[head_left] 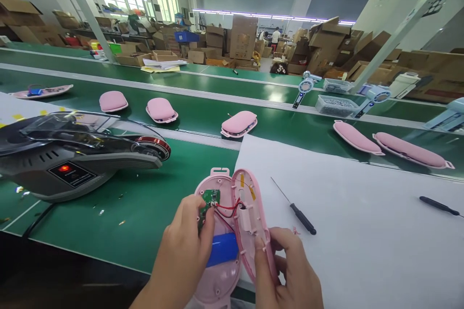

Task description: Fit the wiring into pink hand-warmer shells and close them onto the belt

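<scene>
An opened pink plastic casing lies in two halves joined by red and black wires (226, 207). My left hand (186, 244) pinches a small green circuit board (211, 198) over the left half (219, 285). Below the board, a blue battery (224, 249) rests in that same half. With thumb inside and fingers behind, my right hand (290, 270) grips the right half (250, 193), which stands tilted. Strips of yellow tape show on its inner face. To the right, a black-handled screwdriver (302, 218) lies on white paper (348, 231).
A grey tape dispenser (79, 164) with a red light stands at left. Several pink casings (239, 124) sit along the green belt (203, 106). Light blue handheld devices (304, 88) and a clear tub (336, 105) are farther back. Another screwdriver (438, 205) lies at far right.
</scene>
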Action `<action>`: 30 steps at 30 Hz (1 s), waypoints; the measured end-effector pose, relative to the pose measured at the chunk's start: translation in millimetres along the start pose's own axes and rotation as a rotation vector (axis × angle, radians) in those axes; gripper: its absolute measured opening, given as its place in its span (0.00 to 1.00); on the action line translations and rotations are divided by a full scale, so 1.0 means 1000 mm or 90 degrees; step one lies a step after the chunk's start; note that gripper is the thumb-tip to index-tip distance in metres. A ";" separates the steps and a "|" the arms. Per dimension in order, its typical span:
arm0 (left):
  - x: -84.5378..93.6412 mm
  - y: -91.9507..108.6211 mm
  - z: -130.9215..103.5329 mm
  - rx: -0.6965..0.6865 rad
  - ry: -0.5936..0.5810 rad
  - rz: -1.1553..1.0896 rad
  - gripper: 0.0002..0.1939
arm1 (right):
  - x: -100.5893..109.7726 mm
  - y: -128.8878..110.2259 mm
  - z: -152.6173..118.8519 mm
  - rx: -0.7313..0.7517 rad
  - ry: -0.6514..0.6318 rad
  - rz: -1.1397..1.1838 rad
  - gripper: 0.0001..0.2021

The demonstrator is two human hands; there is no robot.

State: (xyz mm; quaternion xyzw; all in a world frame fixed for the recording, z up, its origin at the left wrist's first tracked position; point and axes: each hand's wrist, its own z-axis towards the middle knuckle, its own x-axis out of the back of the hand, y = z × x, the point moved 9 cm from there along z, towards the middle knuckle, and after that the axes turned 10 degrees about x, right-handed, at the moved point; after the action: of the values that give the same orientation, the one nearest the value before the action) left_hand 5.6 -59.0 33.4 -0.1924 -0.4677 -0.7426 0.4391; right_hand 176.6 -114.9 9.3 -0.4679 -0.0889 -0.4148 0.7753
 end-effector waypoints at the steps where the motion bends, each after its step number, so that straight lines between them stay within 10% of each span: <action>1: 0.001 -0.001 0.001 0.017 0.000 -0.008 0.03 | -0.002 0.001 0.000 -0.004 -0.002 0.004 0.06; 26: 0.003 -0.007 -0.005 0.074 -0.002 -0.150 0.05 | -0.019 0.014 -0.003 -0.067 0.005 0.147 0.09; 30: -0.012 -0.010 -0.008 0.112 -0.099 -0.159 0.13 | 0.025 0.034 0.004 -0.003 0.079 0.203 0.09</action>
State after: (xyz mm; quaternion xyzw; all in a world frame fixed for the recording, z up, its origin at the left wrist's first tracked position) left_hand 5.0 -58.7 15.9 -0.1507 -0.5837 -0.7305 0.3209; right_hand 218.2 -118.2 2.2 -0.4511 0.0354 -0.3145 0.8345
